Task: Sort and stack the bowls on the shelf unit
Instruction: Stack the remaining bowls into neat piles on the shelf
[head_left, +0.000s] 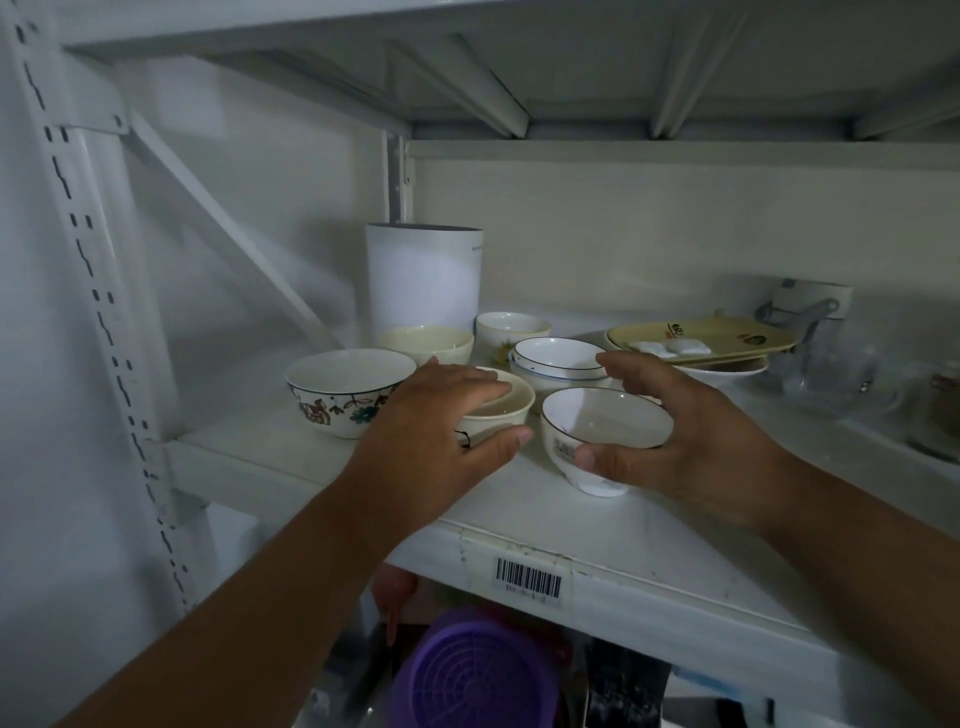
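Note:
Several bowls stand on the white shelf (545, 514). My left hand (431, 421) grips a cream bowl (511, 402), fingers over its rim and thumb on its near wall. My right hand (691, 431) holds a white dark-rimmed bowl (605, 415), thumb on its labelled front, fingers curved behind it. A flower-patterned bowl (345, 387) sits at the left. Behind stand another cream bowl (426, 340), a small white bowl (511, 327) and a short stack of blue-rimmed bowls (556, 358).
A tall white cylinder (423, 280) stands at the back. Yellow plates (701, 338) and glassware (841, 369) fill the right side. An upper shelf hangs close overhead. A purple basket (467, 670) sits below the shelf edge with its barcode label (527, 577).

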